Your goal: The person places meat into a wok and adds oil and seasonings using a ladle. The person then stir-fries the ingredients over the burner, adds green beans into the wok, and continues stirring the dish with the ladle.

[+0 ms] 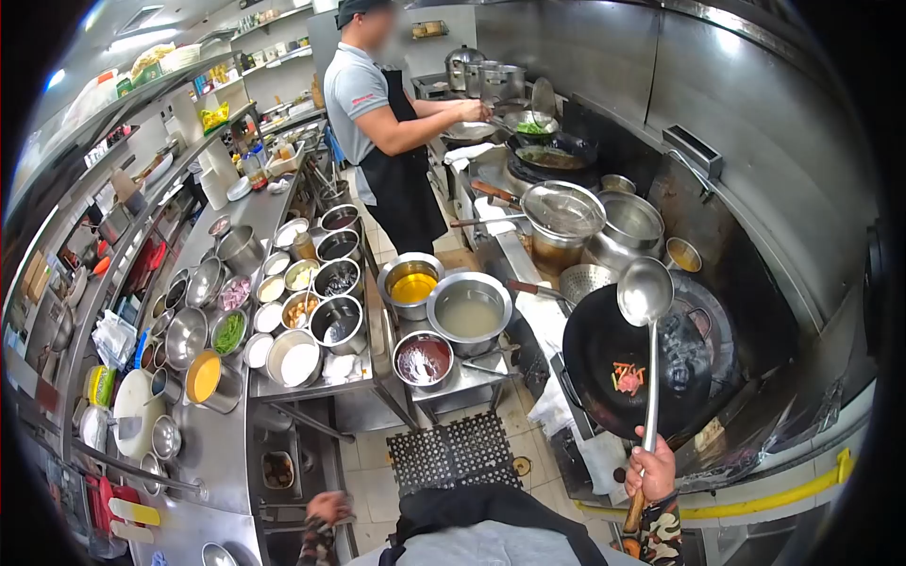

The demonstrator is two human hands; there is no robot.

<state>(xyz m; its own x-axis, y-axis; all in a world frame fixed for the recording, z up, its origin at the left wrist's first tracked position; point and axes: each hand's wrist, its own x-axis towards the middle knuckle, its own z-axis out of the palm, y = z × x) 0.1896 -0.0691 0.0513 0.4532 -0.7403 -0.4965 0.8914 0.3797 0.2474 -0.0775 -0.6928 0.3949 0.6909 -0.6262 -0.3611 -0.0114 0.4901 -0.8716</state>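
My right hand (651, 469) is closed around the wooden-ended handle of a long metal ladle (645, 291). The ladle's round bowl is raised over the far side of a black wok (595, 341) on the burner. In the wok lies a small heap of red, orange and green pieces (628, 378), and the dark surface to its right is shiny or smoky. Low at the left, my left hand (328, 507) hangs beside the steel counter, fingers loosely bent and apart, with nothing visible in it.
A co-worker (385, 123) in a black apron works at another wok (552, 156) further along the range. Strainers (563, 208) rest on pots ahead. Several pots, including a yellow liquid pot (412, 285), stand left of the range. A black perforated mat (453, 457) lies on the floor.
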